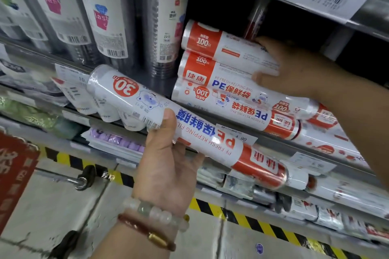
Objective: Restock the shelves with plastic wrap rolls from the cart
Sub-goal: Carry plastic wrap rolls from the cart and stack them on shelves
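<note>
Two hands are at work, each busy with rolls. The left hand [168,166], at lower centre of the frame, grips a PE fresh-keeping film roll [185,124] around its middle, thumb over the top and fingers beneath; the roll lies diagonally in front of the shelf edge [294,143], not yet on the shelf. The right hand [292,67], at centre right, reaches into the dark shelf bay and rests with thumb and fingers spread against the stacked fresh-keeping bag rolls [223,65], seemingly steadying them rather than clasping one. A price tag [237,135] marked 4.90 sits on the shelf edge just behind the held roll. Sleeves of plastic cups [105,12] stand in the upper left.

The risk I see: the stack looks loosely piled, and slippery film wrappers could let a roll slide forward off the shelf if the right hand lets go while the new roll is pushed in. The held roll is gripped off-centre and could tip.
</note>
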